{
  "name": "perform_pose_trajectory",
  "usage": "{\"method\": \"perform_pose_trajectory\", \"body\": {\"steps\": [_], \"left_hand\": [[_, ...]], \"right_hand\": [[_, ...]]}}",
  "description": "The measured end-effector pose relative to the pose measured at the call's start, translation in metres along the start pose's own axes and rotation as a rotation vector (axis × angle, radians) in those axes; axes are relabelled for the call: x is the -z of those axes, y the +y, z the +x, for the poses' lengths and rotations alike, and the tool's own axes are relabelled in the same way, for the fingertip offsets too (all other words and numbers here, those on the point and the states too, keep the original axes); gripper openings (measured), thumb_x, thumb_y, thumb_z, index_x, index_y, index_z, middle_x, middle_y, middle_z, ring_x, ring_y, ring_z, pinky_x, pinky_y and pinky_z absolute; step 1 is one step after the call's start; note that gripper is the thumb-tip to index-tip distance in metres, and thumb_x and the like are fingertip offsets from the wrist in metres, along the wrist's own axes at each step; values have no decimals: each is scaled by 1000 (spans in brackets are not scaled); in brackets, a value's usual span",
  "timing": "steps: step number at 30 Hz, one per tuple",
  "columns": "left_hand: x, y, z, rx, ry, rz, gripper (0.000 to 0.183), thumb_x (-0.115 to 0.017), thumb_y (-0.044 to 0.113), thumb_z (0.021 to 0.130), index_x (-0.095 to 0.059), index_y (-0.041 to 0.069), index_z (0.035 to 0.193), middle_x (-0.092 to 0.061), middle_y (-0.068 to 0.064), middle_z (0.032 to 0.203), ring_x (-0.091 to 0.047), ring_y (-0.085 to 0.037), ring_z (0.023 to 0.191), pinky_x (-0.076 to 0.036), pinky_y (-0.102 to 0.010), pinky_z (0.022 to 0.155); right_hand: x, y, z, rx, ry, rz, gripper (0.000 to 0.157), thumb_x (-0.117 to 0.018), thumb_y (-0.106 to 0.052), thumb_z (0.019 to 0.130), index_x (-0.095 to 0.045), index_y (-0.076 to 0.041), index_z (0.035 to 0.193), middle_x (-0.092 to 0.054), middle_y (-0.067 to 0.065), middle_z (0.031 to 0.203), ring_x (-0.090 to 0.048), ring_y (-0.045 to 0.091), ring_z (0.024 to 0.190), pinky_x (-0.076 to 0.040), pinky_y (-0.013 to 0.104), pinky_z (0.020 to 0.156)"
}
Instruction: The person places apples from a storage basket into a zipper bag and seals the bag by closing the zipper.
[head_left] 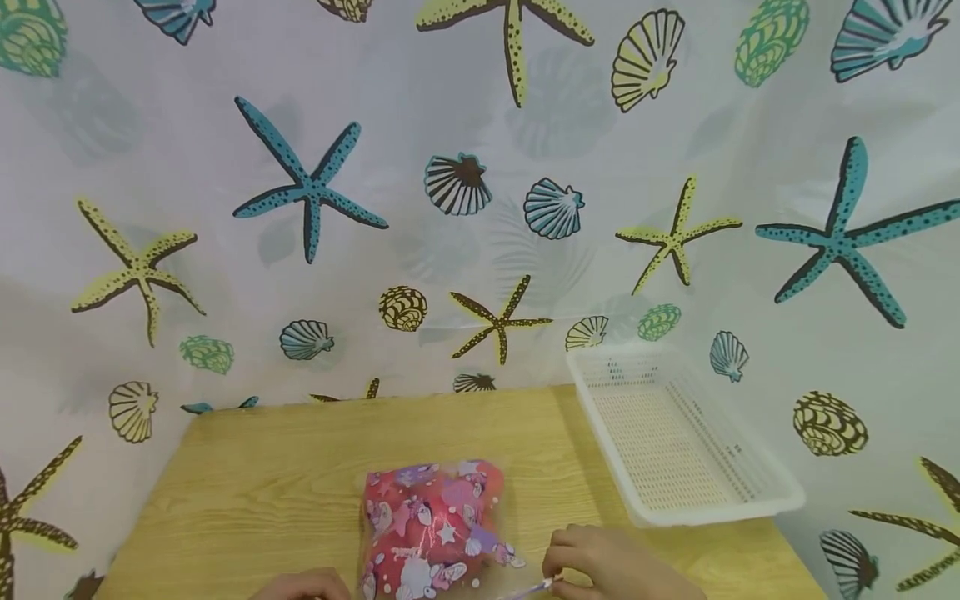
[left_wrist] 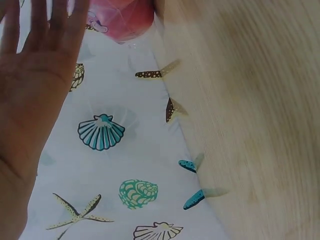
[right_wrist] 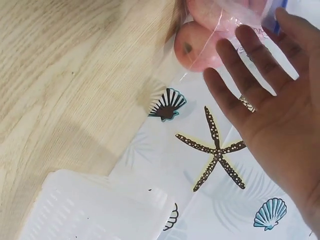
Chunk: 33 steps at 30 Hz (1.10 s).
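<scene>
A clear zip bag, printed with pink and purple shells and stars, lies on the table before me. Through its side in the right wrist view shows round reddish-pink fruit like an apple. My right hand pinches the bag's blue-purple zip edge between thumb and fingers at its near right corner. My left hand is at the bag's near left, largely below the head view. Its fingers reach up beside the bag in the left wrist view, their tips cut off, so I cannot tell its hold.
A white perforated plastic basket stands at the right of the wooden table. A white sheet with starfish and shell prints hangs behind the table and along both sides.
</scene>
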<state>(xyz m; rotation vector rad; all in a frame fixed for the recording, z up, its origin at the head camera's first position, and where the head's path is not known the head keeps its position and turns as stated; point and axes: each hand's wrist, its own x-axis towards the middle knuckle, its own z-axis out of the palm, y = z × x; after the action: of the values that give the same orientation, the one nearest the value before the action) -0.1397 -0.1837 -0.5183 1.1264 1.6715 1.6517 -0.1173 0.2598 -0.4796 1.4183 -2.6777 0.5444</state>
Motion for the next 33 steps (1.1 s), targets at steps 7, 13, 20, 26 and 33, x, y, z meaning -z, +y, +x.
{"method": "perform_pose_trajectory", "body": {"steps": [7, 13, 20, 26, 33], "left_hand": [[8, 20, 15, 261, 89, 113, 27, -43, 16, 99, -57, 7, 121, -58, -8, 116, -56, -13, 103, -48, -26, 88], [-11, 36, 69, 434, 367, 496, 34, -48, 46, 93, -56, 30, 122, -51, 1, 128, -45, -28, 120, -45, -55, 94], [-25, 14, 112, 246, 291, 844, 34, -45, 46, 95, -59, 27, 119, -52, 0, 123, -49, -28, 116, -42, -56, 95], [-34, -6, 104, 344, 201, 940, 20, -58, 46, 88, -62, 38, 105, -47, -5, 131, -43, -34, 120, -38, -61, 95], [-48, -21, 103, 306, 230, 1089, 37, -63, 42, 85, -60, 29, 119, -41, -9, 138, -42, -38, 122, -39, -64, 93]], "right_hand": [[2, -4, 4, -137, -55, 185, 11, -53, -36, 94, -61, -30, 99, -57, -19, 95, -53, -2, 86, -48, 17, 74], [-4, -10, 37, -187, 121, 20, 18, -57, -32, 93, -58, -27, 111, -55, -18, 105, -55, 0, 95, -52, 23, 80], [-26, -15, 67, -255, 113, 1, 29, -58, -34, 91, -54, -22, 118, -51, -9, 114, -54, 7, 101, -51, 27, 83], [-42, -18, 64, -295, 13, 55, 35, -63, -39, 87, -55, -23, 117, -47, -8, 117, -48, 9, 102, -49, 28, 82], [-55, -20, 61, -320, 49, 81, 48, -71, -27, 79, -53, -20, 122, -46, -3, 121, -48, 10, 101, -50, 26, 82]]}}
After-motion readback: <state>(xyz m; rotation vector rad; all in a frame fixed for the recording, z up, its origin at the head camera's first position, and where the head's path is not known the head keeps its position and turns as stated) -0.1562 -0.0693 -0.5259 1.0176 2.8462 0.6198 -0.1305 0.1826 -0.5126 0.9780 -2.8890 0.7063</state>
